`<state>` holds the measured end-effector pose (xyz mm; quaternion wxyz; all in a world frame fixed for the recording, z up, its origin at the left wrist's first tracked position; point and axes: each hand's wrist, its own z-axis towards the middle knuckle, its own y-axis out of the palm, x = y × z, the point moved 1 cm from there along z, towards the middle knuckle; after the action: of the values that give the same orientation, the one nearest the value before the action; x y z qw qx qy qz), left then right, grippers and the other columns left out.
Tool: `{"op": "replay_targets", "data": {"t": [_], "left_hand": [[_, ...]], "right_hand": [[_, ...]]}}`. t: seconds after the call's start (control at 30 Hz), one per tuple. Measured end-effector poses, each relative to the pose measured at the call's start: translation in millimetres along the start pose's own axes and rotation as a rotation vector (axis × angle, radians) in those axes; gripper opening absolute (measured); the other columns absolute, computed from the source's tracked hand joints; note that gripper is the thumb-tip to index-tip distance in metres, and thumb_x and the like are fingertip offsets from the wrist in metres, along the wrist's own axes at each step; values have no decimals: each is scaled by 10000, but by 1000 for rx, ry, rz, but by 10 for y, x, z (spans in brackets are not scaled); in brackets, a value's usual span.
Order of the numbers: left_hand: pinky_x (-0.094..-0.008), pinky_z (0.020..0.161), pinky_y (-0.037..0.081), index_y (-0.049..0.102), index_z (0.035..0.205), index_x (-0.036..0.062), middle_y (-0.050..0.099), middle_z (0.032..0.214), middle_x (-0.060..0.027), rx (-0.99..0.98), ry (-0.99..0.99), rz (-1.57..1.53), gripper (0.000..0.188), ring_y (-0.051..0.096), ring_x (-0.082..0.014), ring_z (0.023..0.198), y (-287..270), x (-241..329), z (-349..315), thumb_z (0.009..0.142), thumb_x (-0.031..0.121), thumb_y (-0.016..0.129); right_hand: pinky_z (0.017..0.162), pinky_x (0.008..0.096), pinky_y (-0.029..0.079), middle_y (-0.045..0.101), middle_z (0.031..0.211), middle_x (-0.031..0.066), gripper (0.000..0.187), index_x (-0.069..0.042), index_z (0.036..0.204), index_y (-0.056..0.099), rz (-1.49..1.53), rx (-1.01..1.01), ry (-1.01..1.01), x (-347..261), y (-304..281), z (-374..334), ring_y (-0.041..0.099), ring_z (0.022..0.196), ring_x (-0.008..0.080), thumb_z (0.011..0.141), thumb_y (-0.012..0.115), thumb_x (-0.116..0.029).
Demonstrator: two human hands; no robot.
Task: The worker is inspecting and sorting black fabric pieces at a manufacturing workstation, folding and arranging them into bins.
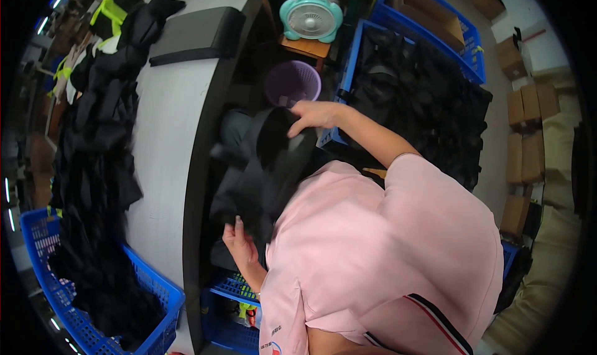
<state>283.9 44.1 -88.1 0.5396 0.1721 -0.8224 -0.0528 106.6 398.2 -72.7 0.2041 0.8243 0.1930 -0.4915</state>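
Note:
A black fabric piece (261,168) is stretched between my two hands in front of my body, partly smeared by motion. Its upper edge is gripped by my right hand (316,116), with the fingers closed over the cloth. Lower down, my left hand (241,246) has its fingers pinched at the bottom edge of the same piece. What exact kind of sewn item it is, I cannot tell. Just beyond my right hand stands a purple basket (293,75) with small scraps inside.
A long pale table (165,143) runs along the left, carrying a grey padded block (198,34) and heaped black fabric (96,125). Blue crates (152,280) stand at lower left, beneath my left arm and at right, where black pieces (410,100) fill one. A teal fan (311,20) sits on a wooden stool.

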Motion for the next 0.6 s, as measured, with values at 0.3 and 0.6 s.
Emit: {"op": "replay_targets", "data": {"t": [0.3,0.6], "left_hand": [[-400,859,544,512,1403,-27,548,1380,-251,-106,982,517,542,620,-335,1148,988,1393,-596,990,323,526],[-568,1148,259,396,1473,3,454,1478,-243,851,2431,2316,789,420,-405,1365,1158,2891,-2000,938,564,544]], "right_hand": [[807,430,569,683,1181,75,243,-85,1161,645,1246,1019,-588,1542,-1940,-1366,655,1024,281,1005,490,-187],[712,378,590,599,1147,179,466,-11,1331,506,896,1710,-19,2226,-1919,-1120,652,959,270,881,613,-65]]}}
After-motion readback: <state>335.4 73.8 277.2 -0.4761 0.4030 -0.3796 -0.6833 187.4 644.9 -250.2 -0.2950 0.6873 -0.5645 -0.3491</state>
